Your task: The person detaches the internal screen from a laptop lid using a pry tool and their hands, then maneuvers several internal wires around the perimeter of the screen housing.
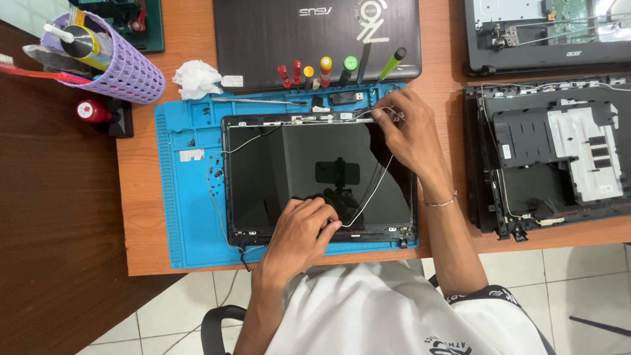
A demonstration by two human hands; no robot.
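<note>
A bare laptop screen panel point(289, 177) lies face up on a blue work mat point(190, 217). A thin white cable point(371, 190) runs across the glass from the lower middle to the top right corner. My left hand point(303, 230) rests at the panel's lower edge and pinches the cable's near end. My right hand point(407, 135) is at the panel's top right corner, fingers closed on the cable's far end beside the top bezel. More thin wires point(217, 190) trail along the panel's left side.
Several screwdrivers point(325, 71) stand in the mat's back rail. A closed black laptop point(315, 39) lies behind. Opened laptop shells point(552, 164) sit at right. A purple mesh tool holder point(121, 62), a crumpled tissue point(197, 79) and a red-capped bottle point(92, 112) are at left.
</note>
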